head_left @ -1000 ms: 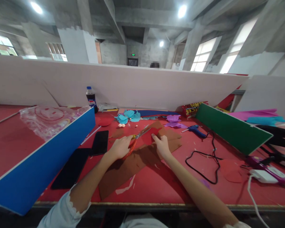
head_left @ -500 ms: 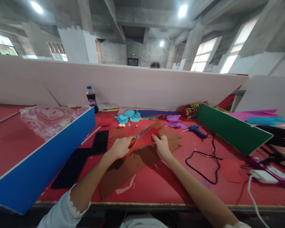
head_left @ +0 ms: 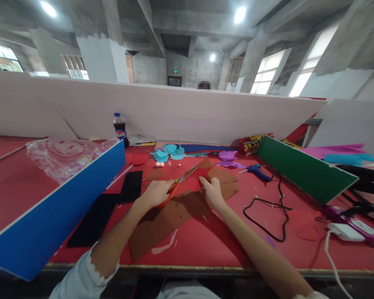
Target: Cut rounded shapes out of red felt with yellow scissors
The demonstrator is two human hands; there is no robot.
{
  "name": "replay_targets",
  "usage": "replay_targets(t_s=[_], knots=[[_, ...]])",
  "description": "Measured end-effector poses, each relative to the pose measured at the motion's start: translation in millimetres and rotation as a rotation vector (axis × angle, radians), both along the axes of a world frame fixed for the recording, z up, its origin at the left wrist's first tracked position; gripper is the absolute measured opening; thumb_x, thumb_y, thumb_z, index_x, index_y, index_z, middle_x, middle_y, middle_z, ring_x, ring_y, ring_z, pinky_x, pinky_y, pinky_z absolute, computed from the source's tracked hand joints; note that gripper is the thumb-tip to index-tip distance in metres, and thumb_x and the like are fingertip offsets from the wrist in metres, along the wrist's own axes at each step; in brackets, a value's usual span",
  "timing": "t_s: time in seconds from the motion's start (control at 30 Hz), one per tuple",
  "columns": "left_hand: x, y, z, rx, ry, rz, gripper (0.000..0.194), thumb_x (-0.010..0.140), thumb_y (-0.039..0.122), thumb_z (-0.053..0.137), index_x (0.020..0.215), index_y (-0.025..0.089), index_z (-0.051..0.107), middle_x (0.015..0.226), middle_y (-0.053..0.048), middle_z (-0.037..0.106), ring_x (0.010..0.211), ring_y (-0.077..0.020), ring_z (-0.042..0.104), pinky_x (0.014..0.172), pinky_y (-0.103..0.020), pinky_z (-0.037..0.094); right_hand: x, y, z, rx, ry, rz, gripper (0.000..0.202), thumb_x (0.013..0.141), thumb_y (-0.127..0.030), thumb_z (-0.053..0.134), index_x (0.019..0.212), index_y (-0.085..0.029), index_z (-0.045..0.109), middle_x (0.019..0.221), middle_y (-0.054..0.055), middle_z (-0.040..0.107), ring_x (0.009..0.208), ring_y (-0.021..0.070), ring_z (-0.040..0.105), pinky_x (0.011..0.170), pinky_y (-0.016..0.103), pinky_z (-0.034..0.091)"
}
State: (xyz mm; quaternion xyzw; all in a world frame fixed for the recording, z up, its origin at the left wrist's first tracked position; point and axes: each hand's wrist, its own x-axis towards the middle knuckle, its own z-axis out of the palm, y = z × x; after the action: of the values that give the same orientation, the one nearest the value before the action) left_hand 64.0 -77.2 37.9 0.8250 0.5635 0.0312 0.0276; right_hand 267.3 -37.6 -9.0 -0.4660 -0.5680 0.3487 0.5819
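My left hand (head_left: 157, 193) is closed round the orange handles of a pair of scissors (head_left: 182, 178), whose blades point up and right. The blades lie at the edge of a brown sheet (head_left: 162, 226), probably paper or felt, with a red piece (head_left: 200, 177) showing beside them. My right hand (head_left: 212, 191) pinches the brown sheet at its right part, thumb on top by the red area. A smaller brown scrap (head_left: 154, 175) lies left of the scissors. Blue petals (head_left: 168, 153) and purple petals (head_left: 228, 156) lie beyond the hands.
Two dark phone-like slabs (head_left: 93, 220) lie by a blue divider (head_left: 59, 211) on the left. A cola bottle (head_left: 120, 129) stands behind. On the right are a blue glue gun (head_left: 258, 172), its black cord (head_left: 252, 201), a green divider (head_left: 305, 168) and a white plug (head_left: 345, 231).
Almost nothing differs. The scissors and the brown sheet have shifted very slightly; both hands keep their hold.
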Motion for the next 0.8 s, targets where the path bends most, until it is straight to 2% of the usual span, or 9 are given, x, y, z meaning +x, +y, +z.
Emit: replay_targets(t_s=[0.2,0.47,0.6,0.8], knots=[[-2,3,-3.8,-0.003,-0.011,-0.010,0.026,0.080,0.027,0.040,0.103,0.023,0.049,0.098,-0.006,0.061,0.092,-0.0208,0.056,0.071,-0.026,0.039,0,-2,2.9,0.009,0.002,0.000,0.028,0.066,-0.035,0.051,0.050,-0.017,0.036,0.045,-0.007,0.029,0.045,0.0058,0.025,0.041,0.019,0.023],[-2,10,-21.3,0.065,0.028,-0.005,0.044,0.079,0.020,0.039,0.122,0.023,0.033,0.101,-0.008,0.058,0.095,-0.0221,0.054,0.075,-0.031,0.040,1,2,-3.6,0.025,-0.066,-0.001,0.027,0.067,-0.036,0.050,0.051,-0.016,0.040,0.046,-0.006,0.032,0.046,0.0060,0.028,0.043,0.019,0.025],[-2,10,-23.3,0.079,0.027,-0.002,0.044,0.079,0.019,0.037,0.123,0.022,0.031,0.101,-0.009,0.057,0.095,-0.0221,0.053,0.074,-0.031,0.041,0,5,-9.5,0.061,-0.044,0.025,0.022,0.069,-0.034,0.049,0.059,-0.015,0.044,0.052,-0.005,0.039,0.049,0.0073,0.033,0.046,0.020,0.029],[-2,10,-23.1,0.099,0.029,-0.011,0.043,0.079,0.019,0.038,0.122,0.022,0.033,0.102,-0.008,0.058,0.093,-0.0223,0.055,0.072,-0.031,0.042,0,6,-10.9,0.052,-0.045,0.016,0.025,0.068,-0.035,0.051,0.055,-0.017,0.040,0.050,-0.006,0.035,0.048,0.0069,0.031,0.046,0.020,0.027]])
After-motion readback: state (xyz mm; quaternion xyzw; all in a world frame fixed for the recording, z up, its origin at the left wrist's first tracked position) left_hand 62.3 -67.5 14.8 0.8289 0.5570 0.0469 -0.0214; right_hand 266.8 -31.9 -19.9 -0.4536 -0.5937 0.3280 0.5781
